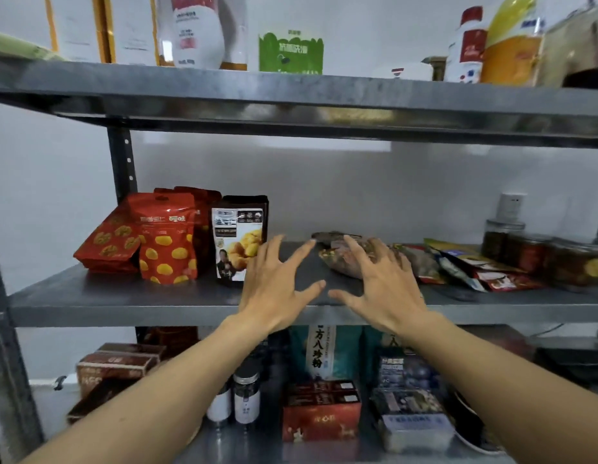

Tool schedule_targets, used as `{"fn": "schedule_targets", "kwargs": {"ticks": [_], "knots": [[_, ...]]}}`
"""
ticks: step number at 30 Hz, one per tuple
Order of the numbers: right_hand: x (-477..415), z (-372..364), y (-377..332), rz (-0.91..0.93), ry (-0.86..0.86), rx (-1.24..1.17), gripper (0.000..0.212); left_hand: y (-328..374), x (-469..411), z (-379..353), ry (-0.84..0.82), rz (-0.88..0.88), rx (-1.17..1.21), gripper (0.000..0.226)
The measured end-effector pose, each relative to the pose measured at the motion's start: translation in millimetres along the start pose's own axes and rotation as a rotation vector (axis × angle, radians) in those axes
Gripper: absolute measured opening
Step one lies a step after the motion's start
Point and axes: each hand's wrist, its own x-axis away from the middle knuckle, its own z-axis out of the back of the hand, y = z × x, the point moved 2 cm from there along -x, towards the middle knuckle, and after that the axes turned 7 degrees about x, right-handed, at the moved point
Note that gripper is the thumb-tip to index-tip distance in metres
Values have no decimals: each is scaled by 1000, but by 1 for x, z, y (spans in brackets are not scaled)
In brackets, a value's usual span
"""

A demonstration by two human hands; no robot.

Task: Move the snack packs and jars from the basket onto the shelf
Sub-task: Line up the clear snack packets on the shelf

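Note:
Both my hands reach over the front of the grey middle shelf (pixel 123 296), fingers spread and holding nothing. My left hand (pixel 277 283) hovers just right of an upright black-and-white snack pack (pixel 237 239). My right hand (pixel 381 283) is in front of a clear bag of brown snacks (pixel 344 259) lying flat; whether its fingers touch the bag is unclear. Red snack packs with yellow dots (pixel 167 239) stand at the left of the shelf. Flat snack packs (pixel 471 266) and several dark jars (pixel 532 252) sit at the right. The basket is out of view.
The top shelf (pixel 324 95) carries bottles, a green pack (pixel 291 51) and boxes. On the lower shelf stand small jars (pixel 245 396), red boxes (pixel 321 413), a teal bag (pixel 324 349) and brown boxes (pixel 117 366). A metal upright (pixel 122 159) stands at the left.

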Motion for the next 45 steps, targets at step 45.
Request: {"fn": "schedule_targets", "kwargs": {"ticks": [45], "knots": [[-90,-79,77,67,-205,-485,71,-10,-93,-89,-291,569,536,62]]}}
